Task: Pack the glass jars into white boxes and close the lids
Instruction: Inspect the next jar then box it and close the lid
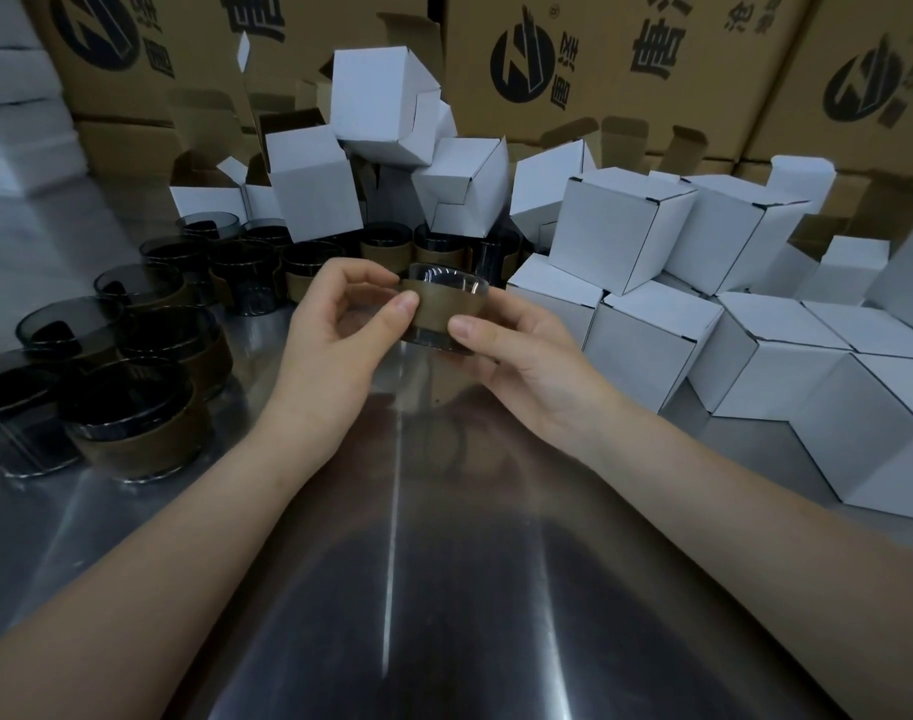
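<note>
We've got one glass jar (444, 314) up above the counter (444, 563), left hand (334, 330) and right hand (516, 350) both pinching its brown sleeve; closed white boxes (755, 330) stacked just right.

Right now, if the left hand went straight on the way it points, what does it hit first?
The left hand pinches the held jar itself. Pushed on away from the person, it would likely meet the sleeved jars standing behind, then the open white boxes; depth is unclear.

Packing warehouse: printed brown cartons (625, 59) stacked behind a steel worktable (444, 589).
</note>
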The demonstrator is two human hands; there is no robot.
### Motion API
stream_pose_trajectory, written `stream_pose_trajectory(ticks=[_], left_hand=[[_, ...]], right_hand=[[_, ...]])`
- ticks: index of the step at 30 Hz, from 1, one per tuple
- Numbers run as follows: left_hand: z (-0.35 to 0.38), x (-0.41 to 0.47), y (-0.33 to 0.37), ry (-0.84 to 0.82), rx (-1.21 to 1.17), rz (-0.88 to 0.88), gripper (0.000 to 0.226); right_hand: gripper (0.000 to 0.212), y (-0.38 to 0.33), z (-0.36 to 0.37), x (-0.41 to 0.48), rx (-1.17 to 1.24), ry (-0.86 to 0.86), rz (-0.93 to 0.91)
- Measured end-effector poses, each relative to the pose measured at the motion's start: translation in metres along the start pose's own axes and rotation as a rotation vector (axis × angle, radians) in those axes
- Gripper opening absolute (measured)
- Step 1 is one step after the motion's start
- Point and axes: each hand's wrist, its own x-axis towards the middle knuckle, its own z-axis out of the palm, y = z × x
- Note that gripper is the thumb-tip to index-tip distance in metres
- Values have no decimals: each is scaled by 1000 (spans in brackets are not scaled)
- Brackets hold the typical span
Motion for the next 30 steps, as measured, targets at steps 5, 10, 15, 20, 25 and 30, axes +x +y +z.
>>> stream_pose_trajectory(ticks=[5,10,15,20,25,30], left_hand=[[3,-2,3,-12,24,73,17],[5,-5,8,-149,58,-7,50],[7,-6,5,-283,260,70,92],[6,-5,2,-315,247,145,91],[5,-5,3,-311,212,155,82],[7,-5,5,-292,101,75,84]], right_hand=[[69,3,3,0,28,109,4],[82,4,3,-1,23,102,17],[71,6,2,-4,64,-2,74],[56,4,6,-6,50,-39,128],[74,0,4,-5,11,-25,191],[72,-4,0,-4,0,-109,274]])
